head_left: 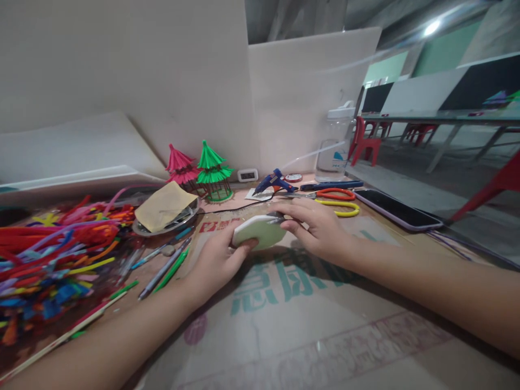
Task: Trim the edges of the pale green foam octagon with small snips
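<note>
My left hand (223, 257) grips a pale green, flat, rounded board with straight-cut edges (262, 232), thumb on its face and fingers behind. It is held tilted above the cardboard sheet (317, 325). At the board's right edge, the fingers of my right hand (314, 222) are closed on a small dark grey piece (276, 218), which seems to touch the rim. Its kind is not clear, as the fingers cover much of it. Behind my hands lie a blue hot glue gun (278, 181) and scissors with orange and yellow handles (337, 203).
Colourful pipe cleaners (60, 260) heap at left, beside a metal dish (142, 230) carrying a tan sheet (166, 207). Pens (162, 273) lie nearby. Pink (181, 165) and green (211, 173) pagoda models stand behind. A water bottle (331, 154) and phone (398, 209) are at right.
</note>
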{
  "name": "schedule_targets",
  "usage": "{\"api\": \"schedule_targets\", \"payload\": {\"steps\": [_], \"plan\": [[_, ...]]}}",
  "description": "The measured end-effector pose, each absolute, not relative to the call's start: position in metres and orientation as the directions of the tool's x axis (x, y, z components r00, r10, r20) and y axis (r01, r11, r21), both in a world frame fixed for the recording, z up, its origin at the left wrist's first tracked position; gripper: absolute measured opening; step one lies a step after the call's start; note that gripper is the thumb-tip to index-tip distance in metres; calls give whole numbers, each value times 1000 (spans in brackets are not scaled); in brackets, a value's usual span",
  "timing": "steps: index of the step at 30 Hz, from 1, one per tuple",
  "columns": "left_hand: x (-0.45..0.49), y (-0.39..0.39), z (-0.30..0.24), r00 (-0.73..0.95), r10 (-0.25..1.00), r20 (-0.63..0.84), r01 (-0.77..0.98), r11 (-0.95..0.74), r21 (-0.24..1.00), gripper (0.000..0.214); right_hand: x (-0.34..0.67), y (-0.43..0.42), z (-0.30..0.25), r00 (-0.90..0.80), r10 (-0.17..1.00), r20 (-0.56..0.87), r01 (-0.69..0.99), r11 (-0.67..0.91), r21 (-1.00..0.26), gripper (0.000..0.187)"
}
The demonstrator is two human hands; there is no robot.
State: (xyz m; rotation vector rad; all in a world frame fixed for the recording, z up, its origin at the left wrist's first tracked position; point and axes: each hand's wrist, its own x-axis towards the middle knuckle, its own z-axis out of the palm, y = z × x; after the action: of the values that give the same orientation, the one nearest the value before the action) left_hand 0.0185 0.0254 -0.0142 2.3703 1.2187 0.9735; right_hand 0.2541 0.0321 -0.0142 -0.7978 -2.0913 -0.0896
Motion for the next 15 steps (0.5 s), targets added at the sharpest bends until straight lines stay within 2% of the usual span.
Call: {"api": "schedule_targets", "payload": {"steps": [9,15], "plan": [[18,22,-14,447,773,451,609,-632,479,24,255,32,-15,-421,490,763,591,787,-180,28],[18,23,-13,449,767,458,603,-639,478,22,255,33,-17,-409,504,761,582,787,-208,28]]}}
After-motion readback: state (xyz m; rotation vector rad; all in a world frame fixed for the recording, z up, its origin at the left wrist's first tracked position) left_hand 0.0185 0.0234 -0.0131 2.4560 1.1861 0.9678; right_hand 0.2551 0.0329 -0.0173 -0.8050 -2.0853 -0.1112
